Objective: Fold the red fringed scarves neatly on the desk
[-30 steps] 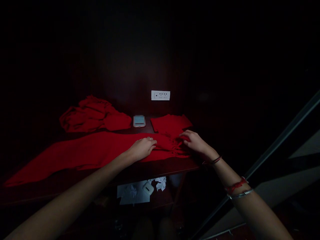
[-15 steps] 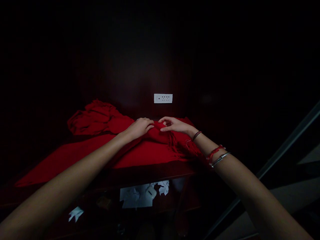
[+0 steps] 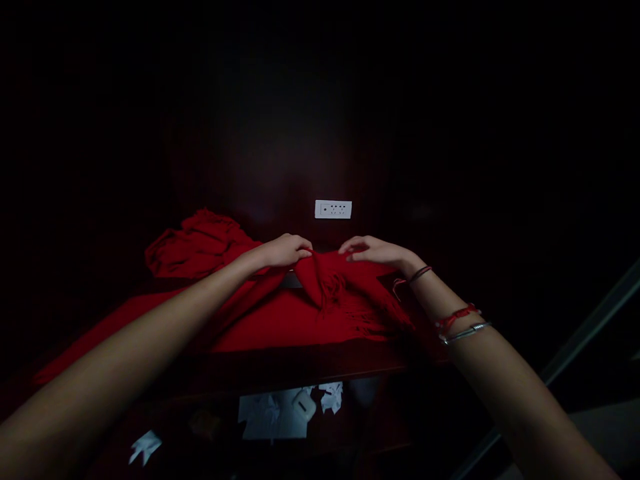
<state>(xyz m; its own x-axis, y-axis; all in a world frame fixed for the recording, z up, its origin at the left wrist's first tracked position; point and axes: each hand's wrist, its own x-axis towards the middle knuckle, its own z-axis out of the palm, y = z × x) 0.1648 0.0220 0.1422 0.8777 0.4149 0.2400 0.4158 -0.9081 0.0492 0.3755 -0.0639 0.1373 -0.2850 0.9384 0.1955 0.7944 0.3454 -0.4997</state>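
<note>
Loosely creased, the red cloth [image 3: 280, 323] trails fringe [image 3: 377, 325] toward the right edge of the tabletop [image 3: 300, 363]; the left hand [image 3: 286, 251] pinches a fold [image 3: 309, 280], the right hand [image 3: 373, 251] is open.

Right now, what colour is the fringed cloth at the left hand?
The fringed cloth is red, best seen in the head view.

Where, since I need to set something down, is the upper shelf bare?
The upper shelf looks bare in a narrow strip between its front edge and the front red cloth. Crowded: the middle, by left hand and right hand; back left, by crumpled red cloth. Far right: too dark.
</note>
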